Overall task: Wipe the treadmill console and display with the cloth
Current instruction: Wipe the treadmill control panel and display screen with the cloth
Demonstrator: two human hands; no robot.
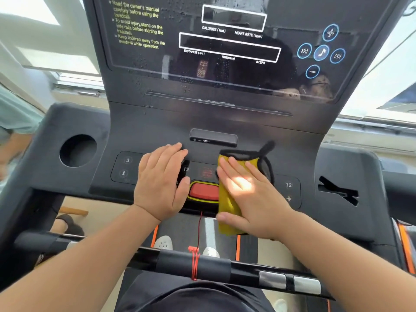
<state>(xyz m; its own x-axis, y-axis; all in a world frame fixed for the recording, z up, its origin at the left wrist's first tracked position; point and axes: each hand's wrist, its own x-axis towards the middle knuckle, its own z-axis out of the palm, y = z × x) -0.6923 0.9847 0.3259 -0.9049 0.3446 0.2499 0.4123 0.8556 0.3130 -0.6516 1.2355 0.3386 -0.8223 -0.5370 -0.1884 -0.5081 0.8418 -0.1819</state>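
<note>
Head camera, looking down: a folded yellow microfibre cloth with black edging [226, 197] lies on the lower panel of the dark grey plastic treadmill console [144, 131], just right of the red oval stop button [202, 191], its lower end hanging over the console's front edge. The right hand [249, 194] presses it flat, fingers straight and together, gripping nothing, apparently to spread pressure for a broad wipe. The left hand [161, 181] rests palm-down with fingers extended on the keypad just left of the button, seemingly as a brace. Both forearms reach forward over the black handlebar [195, 264]. Above, the glossy black display [225, 46] appears speckled with droplets and likely awaits wiping.
</note>
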